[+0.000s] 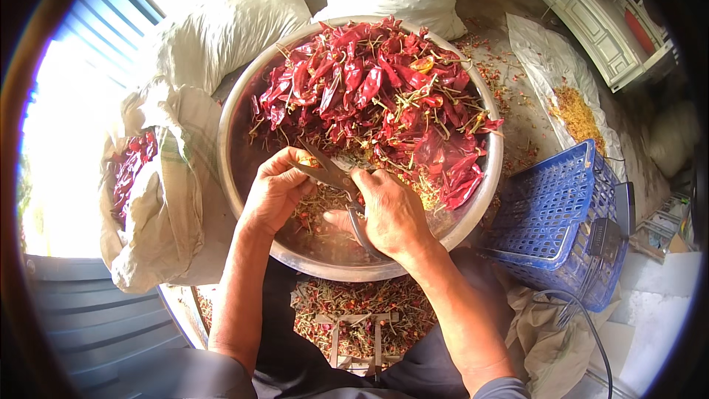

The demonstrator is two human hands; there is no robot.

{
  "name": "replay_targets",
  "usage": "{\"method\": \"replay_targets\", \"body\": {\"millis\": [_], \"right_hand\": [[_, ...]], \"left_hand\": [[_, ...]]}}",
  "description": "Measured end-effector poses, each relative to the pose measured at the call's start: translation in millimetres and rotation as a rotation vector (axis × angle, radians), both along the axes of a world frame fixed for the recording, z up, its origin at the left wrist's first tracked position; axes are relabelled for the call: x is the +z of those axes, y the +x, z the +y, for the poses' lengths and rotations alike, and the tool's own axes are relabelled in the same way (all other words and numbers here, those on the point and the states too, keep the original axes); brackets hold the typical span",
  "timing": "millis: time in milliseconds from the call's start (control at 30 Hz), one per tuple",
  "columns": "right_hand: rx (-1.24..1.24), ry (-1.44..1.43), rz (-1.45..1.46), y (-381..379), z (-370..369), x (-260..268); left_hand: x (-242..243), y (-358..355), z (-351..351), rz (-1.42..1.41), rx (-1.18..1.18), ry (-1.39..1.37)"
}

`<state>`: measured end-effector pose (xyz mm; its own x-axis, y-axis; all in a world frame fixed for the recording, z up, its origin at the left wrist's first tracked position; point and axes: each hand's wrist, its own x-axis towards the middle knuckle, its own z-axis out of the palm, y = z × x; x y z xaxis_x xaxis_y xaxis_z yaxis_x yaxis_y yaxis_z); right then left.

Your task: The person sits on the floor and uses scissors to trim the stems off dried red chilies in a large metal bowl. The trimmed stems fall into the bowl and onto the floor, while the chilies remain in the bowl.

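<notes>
Dried red chili peppers (354, 77) are heaped in a large round metal basin (230, 177) before me. My right hand (390, 210) grips a pair of metal scissors (329, 173) by the handles, and the blades lie apart, pointing up and left. Between the thumb and fingers of my left hand (279, 185) is a small yellowish-orange piece of chili (307, 162), right by the blades. Loose stems and seeds (318, 205) lie on the basin's floor under my hands.
An open woven sack of chilies (166, 194) stands at the left. Full white sacks (232, 22) sit behind the basin. At the right is a blue plastic basket (543, 210) with a black device and cable. Stem scraps (365, 310) cover the ground between my legs.
</notes>
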<state>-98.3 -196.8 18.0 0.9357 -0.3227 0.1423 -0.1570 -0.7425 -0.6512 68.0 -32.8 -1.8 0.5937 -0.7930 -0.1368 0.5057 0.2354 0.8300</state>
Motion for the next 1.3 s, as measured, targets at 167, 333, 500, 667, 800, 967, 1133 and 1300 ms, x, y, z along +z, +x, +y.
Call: {"method": "replay_targets", "body": {"millis": [167,333,500,667,800,967,1133,1300], "right_hand": [[-0.017,-0.04,-0.005,-4,0,2],[-0.041,-0.053,0.005,-9,-3,-3],[-0.099,-0.117,-0.071,-10,-5,-2],[-0.169,0.146,-0.105,-7,-5,2],[-0.402,0.383,-0.344,-7,-26,17],[-0.433,0.742,-0.398,-8,-32,18],[-0.433,0.776,-0.42,-17,-40,11],[-0.404,0.79,-0.334,-20,-41,26]], "left_hand": [[-1,-1,0,-0.01,-0.014,0.058],[0,-6,-8,0.021,-0.013,0.079],[8,-5,-19,0.003,-0.066,0.01],[13,2,-32,-0.108,-0.013,0.077],[-15,36,-35,-0.364,0.187,0.436],[-151,129,21,-0.628,0.203,1.158],[-190,108,4,-0.996,-0.075,1.623],[-195,89,-6,-1.141,-0.144,1.664]]}}
